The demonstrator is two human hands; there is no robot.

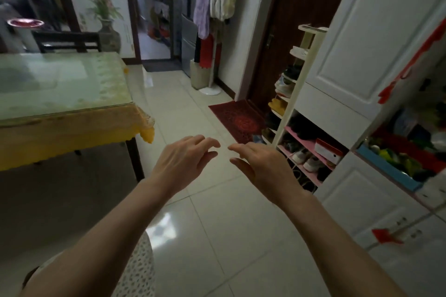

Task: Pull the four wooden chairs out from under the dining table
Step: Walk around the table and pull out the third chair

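Note:
The dining table (72, 106), glass-topped with a yellow cloth, fills the left side. One dark wooden chair (67, 41) shows its backrest at the table's far side, pushed in close. Other chairs are hidden; a thin dark leg shows under the cloth. My left hand (183, 159) and my right hand (263, 164) hover side by side over the floor, right of the table's near corner. Both hold nothing, with fingers apart and slightly curled. Neither touches the table or a chair.
A white cabinet (362, 43) and shoe shelves (306, 147) line the right side. A red doormat (239, 120) lies before a dark door. A coat stand (212, 55) with hanging clothes stands at the back. Pale floor tiles (217, 224) run between table and cabinet.

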